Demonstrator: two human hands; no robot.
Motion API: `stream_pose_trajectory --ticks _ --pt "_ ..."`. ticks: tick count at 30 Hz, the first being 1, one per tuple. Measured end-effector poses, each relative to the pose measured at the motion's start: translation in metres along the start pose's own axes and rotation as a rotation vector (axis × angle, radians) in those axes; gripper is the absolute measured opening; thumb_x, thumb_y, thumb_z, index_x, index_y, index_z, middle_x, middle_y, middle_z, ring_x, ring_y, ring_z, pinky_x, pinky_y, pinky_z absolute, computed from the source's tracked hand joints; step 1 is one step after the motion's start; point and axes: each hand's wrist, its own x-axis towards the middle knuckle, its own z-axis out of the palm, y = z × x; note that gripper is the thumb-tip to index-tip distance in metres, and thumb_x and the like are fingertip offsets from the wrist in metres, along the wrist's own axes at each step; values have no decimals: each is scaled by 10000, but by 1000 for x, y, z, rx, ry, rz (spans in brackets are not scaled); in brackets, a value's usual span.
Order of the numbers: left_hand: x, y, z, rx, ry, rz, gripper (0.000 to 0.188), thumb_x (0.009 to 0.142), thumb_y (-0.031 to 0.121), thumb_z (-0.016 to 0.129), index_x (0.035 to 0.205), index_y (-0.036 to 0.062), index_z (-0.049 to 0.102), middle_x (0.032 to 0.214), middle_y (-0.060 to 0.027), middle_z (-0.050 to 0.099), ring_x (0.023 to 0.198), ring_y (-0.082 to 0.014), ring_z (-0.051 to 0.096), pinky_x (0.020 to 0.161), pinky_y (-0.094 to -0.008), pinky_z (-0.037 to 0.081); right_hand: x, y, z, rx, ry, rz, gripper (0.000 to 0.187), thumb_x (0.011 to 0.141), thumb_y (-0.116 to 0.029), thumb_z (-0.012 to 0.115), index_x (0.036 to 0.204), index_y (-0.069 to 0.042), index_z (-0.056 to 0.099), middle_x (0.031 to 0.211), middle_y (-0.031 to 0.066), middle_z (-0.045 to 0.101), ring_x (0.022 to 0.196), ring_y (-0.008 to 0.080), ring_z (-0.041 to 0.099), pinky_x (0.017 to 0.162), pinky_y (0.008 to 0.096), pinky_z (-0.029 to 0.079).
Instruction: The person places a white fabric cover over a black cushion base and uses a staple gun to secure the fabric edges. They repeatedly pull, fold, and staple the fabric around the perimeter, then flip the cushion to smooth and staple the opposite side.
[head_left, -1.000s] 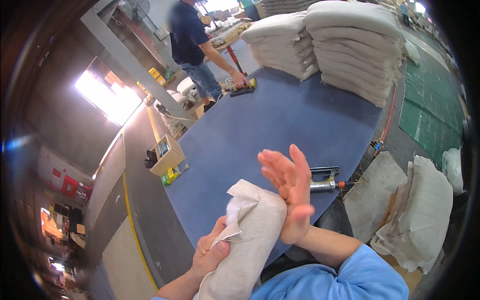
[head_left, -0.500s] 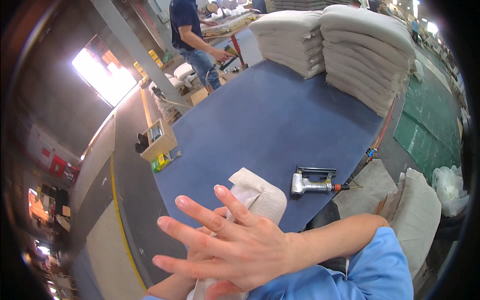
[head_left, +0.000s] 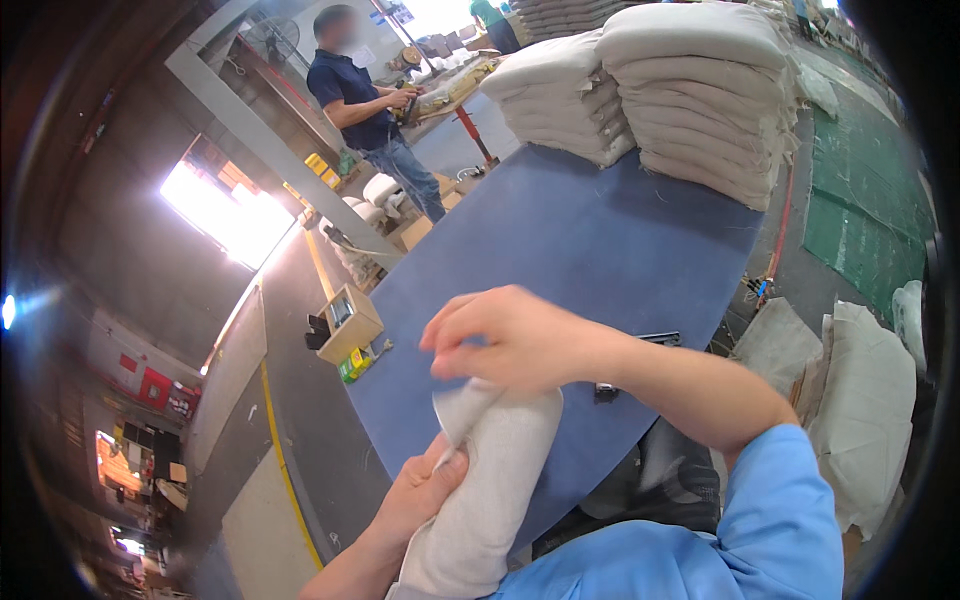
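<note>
A long padded piece covered in cream fabric stands tilted in front of me, its lower end running out of view toward my body. My left hand is closed around its left side, the thumb pressing on a fabric fold. Just above its upper end is my right hand, slightly blurred. Its fingers are loosely bent and apart from the thumb, with nothing visible between them. Behind my right forearm, a staple gun lies on the blue table, mostly hidden.
Two tall stacks of cream cushions stand at the table's far end. On its left edge sit a small wooden box and a green-yellow packet. Cream covered pieces lean at the right. Beyond the table stands a person.
My right hand has lifted away from in front of my left hand, and its spread fingers have bent. More of the padded piece shows. The view has shifted; the person's hands are raised.
</note>
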Motion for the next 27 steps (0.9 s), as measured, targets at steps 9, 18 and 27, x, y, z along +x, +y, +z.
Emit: stream_pose_trajectory --ticks 9,18,27 --pt "-14 15 -11 349 -45 -52 372 1150 224 475 1352 -43 636 1424 -29 530 1293 -110 527 1110 -306 414 -147 139 138 789 402 719 679 1083 -478 586 1617 -117 373 1527 159 532 1438 272 473 1132 507 444" --pt "-11 -9 44 136 119 46 342 1144 229 501 1294 -32 662 1229 -13 563 1171 -110 548 1054 -282 412 -144 103 217 1566 250 655 870 1050 -714 420 1712 -226 136 1727 177 243 1558 420 301 1255 628 238" --pt "108 -71 34 1102 463 558 179 994 178 675 944 29 760 962 -110 591 918 -282 559 817 -406 444 -40 238 204 1703 176 167 471 1074 -505 537 1250 -92 678 1172 77 714 955 191 718 835 392 614"
